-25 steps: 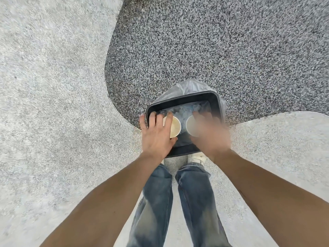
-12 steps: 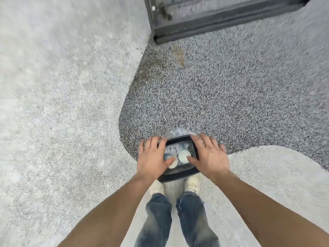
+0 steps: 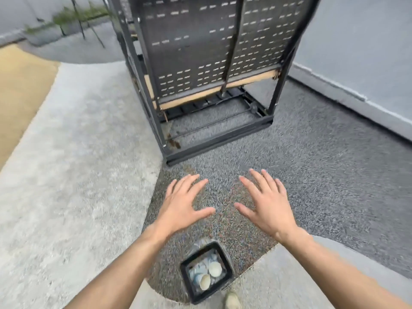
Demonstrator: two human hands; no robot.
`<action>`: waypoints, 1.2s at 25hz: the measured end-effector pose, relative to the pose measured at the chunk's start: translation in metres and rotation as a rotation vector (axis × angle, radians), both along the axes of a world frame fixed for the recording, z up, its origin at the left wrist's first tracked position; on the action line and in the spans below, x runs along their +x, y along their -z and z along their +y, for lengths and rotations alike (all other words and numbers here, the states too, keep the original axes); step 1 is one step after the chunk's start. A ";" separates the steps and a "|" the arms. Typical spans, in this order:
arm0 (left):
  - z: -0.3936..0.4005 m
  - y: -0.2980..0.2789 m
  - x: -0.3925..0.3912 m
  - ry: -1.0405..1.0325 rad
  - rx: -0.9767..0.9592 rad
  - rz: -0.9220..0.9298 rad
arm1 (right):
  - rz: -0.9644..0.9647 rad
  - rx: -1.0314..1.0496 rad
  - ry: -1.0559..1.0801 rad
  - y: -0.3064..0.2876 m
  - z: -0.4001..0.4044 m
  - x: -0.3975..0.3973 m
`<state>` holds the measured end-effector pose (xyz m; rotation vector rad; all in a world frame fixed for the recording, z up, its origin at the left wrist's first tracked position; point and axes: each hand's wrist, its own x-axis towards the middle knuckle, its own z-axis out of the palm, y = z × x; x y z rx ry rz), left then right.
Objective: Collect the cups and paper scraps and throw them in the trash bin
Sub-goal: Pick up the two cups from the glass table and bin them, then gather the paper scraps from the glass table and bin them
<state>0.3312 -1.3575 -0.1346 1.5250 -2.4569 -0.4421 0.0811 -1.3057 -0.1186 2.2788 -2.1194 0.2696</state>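
Both hands have lifted off the trash bin rim since half a second ago, and my view has tilted up from the bin to the floor ahead. Nearest to me, below and between my forearms, the trash bin (image 3: 206, 273) stands on the dark speckled floor (image 3: 312, 175), well apart from both hands. It is black, lined with a grey bag, and upright. Two paper cups (image 3: 215, 269) lie inside it, mouths up, on top of pale paper scraps (image 3: 195, 272). One shoe (image 3: 231, 299) shows just right of the bin's near corner. My left hand (image 3: 182, 206) hangs palm down above the floor, fingers spread, holding nothing. My right hand (image 3: 265, 204) is level with it, just to its right, also spread flat and empty; the two thumbs point toward each other without touching. Beyond the fingertips stands a black metal rack (image 3: 200, 63) with a perforated panel. Light concrete paving (image 3: 78, 175) lies left of my left hand.
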 end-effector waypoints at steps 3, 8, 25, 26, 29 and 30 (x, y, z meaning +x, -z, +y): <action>-0.002 -0.039 -0.011 0.113 -0.095 0.027 | 0.015 -0.059 0.117 -0.039 0.028 -0.004; 0.009 -0.071 -0.033 0.309 -0.214 0.095 | 0.016 -0.104 0.323 -0.073 0.095 -0.009; 0.318 -0.122 -0.303 1.307 -0.219 0.349 | 0.129 -0.174 1.321 -0.122 0.542 -0.064; 0.351 -0.124 -0.314 1.360 -0.213 0.361 | 0.136 -0.168 1.373 -0.122 0.576 -0.062; 0.465 -0.128 -0.340 1.511 -0.185 0.388 | 0.157 -0.172 1.529 -0.121 0.686 -0.049; 0.502 -0.128 -0.345 1.559 -0.176 0.399 | 0.167 -0.175 1.581 -0.122 0.721 -0.043</action>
